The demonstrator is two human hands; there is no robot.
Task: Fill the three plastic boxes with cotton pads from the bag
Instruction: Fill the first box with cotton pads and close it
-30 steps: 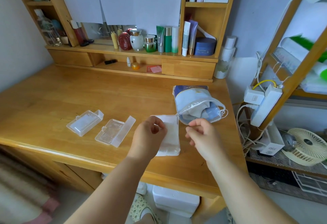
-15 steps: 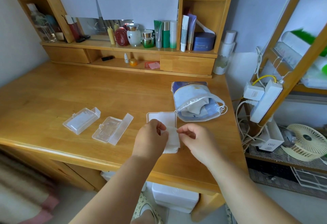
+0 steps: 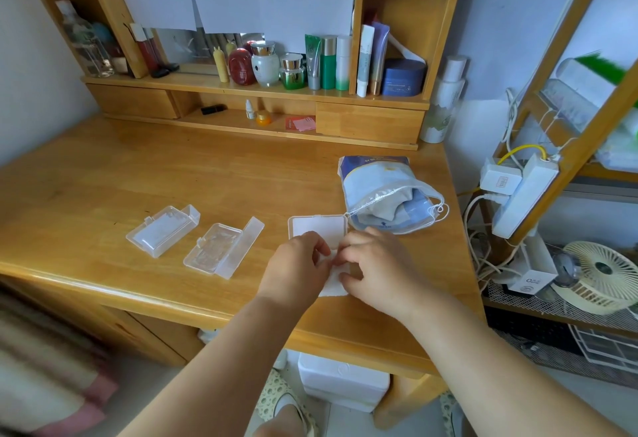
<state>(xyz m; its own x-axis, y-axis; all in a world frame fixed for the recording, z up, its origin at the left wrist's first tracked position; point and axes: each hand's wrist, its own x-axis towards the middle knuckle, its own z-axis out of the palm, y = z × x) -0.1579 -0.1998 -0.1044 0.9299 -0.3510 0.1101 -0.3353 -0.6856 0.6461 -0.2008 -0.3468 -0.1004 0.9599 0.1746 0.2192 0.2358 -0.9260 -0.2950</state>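
Three clear plastic boxes lie in a row on the wooden desk (image 3: 103, 195). The left box (image 3: 162, 229) and the middle box (image 3: 221, 252) have their lids swung open. The right box (image 3: 317, 229) shows white inside its far half. Its near half is hidden under my hands. My left hand (image 3: 297, 271) and my right hand (image 3: 376, 264) meet over it, and both pinch a white cotton pad (image 3: 335, 286) with curled fingers. The blue drawstring bag (image 3: 376, 191) lies open just behind and to the right of that box.
A shelf unit (image 3: 255, 91) with bottles, tubes and jars stands along the back of the desk. To the right stands a rack with a power strip (image 3: 518, 195), cables and a small fan (image 3: 600, 274). A white box (image 3: 341, 381) sits under the desk.
My right hand has moved left from beside the bag to meet my left hand over the right box. Both hands now hold the pad there. The view has shifted slightly.
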